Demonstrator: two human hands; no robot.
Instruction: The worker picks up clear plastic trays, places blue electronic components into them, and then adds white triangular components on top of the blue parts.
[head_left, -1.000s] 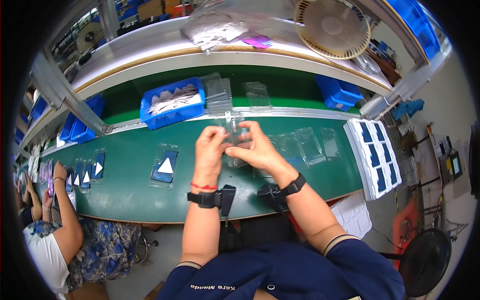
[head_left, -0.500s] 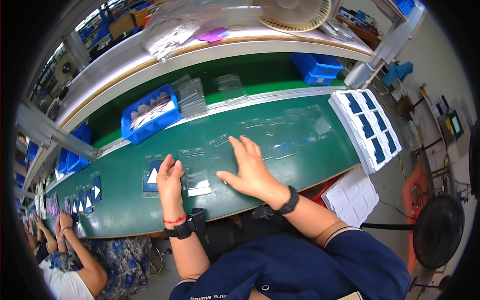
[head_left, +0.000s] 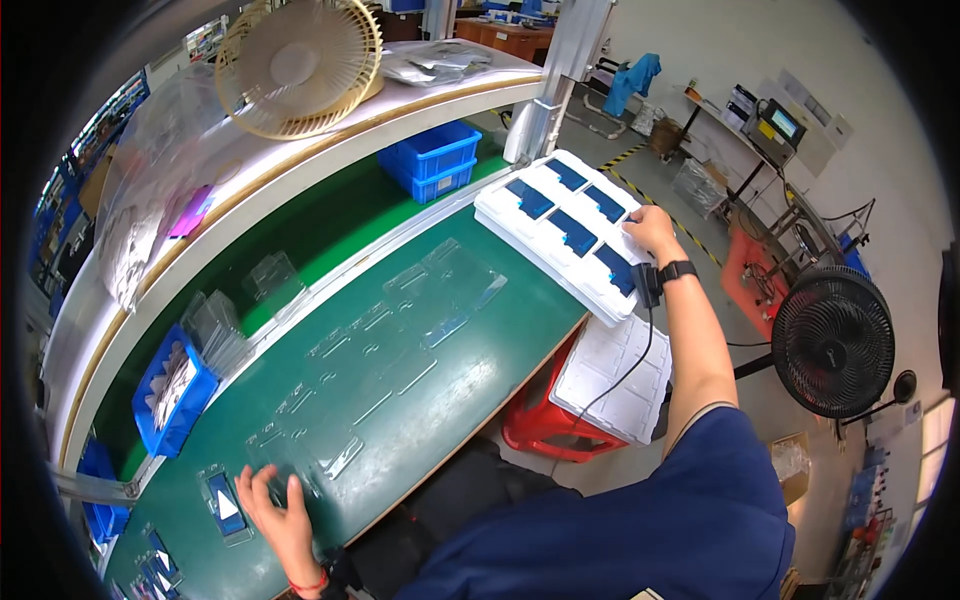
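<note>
My left hand (head_left: 280,518) is open over the green bench top at the lower left, its fingers apart and holding nothing. Beside its fingertips lies a transparent plastic sleeve with a dark blue panel and a white triangle (head_left: 227,503). Several transparent plastic sleeves (head_left: 405,375) lie in a row from that hand toward the far right. Out to the right, my right hand (head_left: 655,232) reaches over a white moulded tray (head_left: 545,250) with dark blue flat panels (head_left: 573,233) in its pockets. Its bent fingers close on a panel at the right edge, mostly hidden by them.
A blue bin (head_left: 177,390) of flat pieces stands behind the bench with stacked transparent sleeves (head_left: 215,330) beside it. Farther right are stacked blue bins (head_left: 430,165). White trays (head_left: 612,375) rest on a red stool (head_left: 545,425). A black fan (head_left: 835,340) stands right.
My view has swung right. My right hand has left the sleeves and reached to the white tray's right edge. My left hand stays low near the sleeve with the white triangle.
</note>
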